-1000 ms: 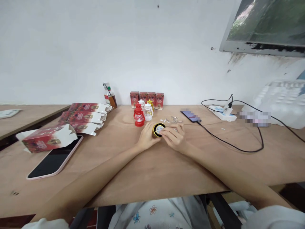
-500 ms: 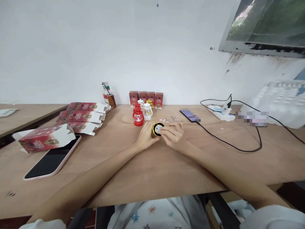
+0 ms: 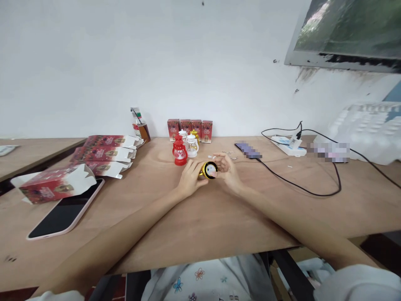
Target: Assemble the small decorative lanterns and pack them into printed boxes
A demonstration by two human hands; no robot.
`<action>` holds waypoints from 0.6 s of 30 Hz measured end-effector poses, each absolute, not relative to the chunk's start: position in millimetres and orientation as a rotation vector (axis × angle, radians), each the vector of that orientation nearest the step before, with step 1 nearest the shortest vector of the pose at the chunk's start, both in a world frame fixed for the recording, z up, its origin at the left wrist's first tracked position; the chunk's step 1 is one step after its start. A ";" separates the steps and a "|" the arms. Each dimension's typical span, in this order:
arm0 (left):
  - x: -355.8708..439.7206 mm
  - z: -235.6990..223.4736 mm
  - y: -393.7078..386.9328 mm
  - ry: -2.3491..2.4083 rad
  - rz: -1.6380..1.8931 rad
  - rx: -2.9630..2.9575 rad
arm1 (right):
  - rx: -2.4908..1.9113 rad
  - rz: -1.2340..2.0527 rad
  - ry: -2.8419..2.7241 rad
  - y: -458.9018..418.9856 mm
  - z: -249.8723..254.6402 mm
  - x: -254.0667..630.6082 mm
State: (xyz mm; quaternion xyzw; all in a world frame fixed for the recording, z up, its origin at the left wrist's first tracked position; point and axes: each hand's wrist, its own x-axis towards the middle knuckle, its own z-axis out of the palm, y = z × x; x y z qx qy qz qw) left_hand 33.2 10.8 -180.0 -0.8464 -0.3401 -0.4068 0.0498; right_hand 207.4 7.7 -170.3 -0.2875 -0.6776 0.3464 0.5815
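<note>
We judge face-up handling in hand: our left hand (image 3: 189, 179) holds the gold-rimmed piece (image 3: 210, 169), right hand (image 3: 232, 176) loosely open beside; next move needs steadiness.

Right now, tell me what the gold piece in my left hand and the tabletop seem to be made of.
Gold piece: its shiny rim suggests metallic-coated plastic, though metal is possible. Tabletop: matte brown, probably plywood or similar board, from its faint grain-like streaks.

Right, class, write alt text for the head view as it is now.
The left hand holds a round gold piece, the right hand at its edge, over a wooden table. Behind are small lanterns and four red boxes; cartons and a phone lie left, a cabled phone right.
</note>
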 end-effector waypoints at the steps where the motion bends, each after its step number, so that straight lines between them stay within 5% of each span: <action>1: 33.3 -179.7 10.0 -1.046 -1.250 -2.561 | -0.648 0.707 -1.646 4.0 -169.3 207.5; 7: 34.7 -180.0 7.2 -0.956 -1.293 -2.483 | -0.556 0.195 -1.914 -12.5 -167.0 205.2; 18: 33.9 -182.1 9.5 -0.951 -1.276 -2.495 | -0.578 0.223 -1.795 -10.8 -172.6 202.4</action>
